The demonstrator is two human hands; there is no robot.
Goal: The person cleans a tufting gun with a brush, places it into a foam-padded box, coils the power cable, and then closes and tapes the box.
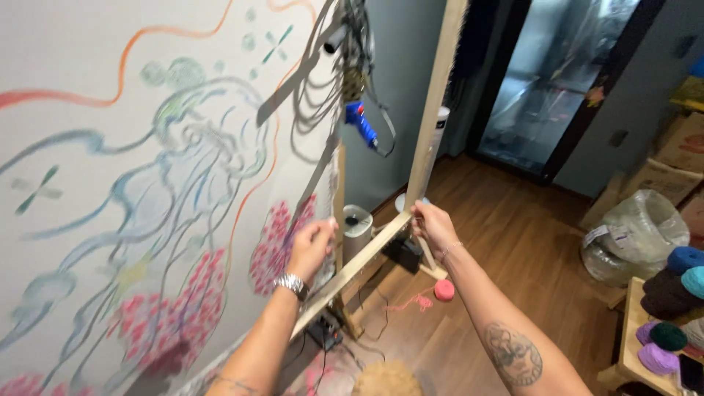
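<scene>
Pink tufted flowers already fill the low left of the stretched cloth [147,183], much stays bare, while left hand [312,246] pinches its right edge and right hand [434,226] fingers clamp the wooden frame [429,125].

Stretched cloth [147,198] off-white, drawn jellyfish in pale blue, grey, green lines, orange wavy strokes, clusters of pink dots low down. Frame [429,125] light natural wood. Tufting gun [361,123] bright blue. Wall [396,88] grey-green. Floor [513,242] warm brown wood planks. Small yarn ball [444,290] pink, loose pink strand beside. Yarn balls [671,308] on shelf: blue, teal, dark brown, dark green, purple. Wristwatch [291,283] silver. Right forearm has dark tattoo [513,356]. Plastic bag [634,235] clear.
</scene>
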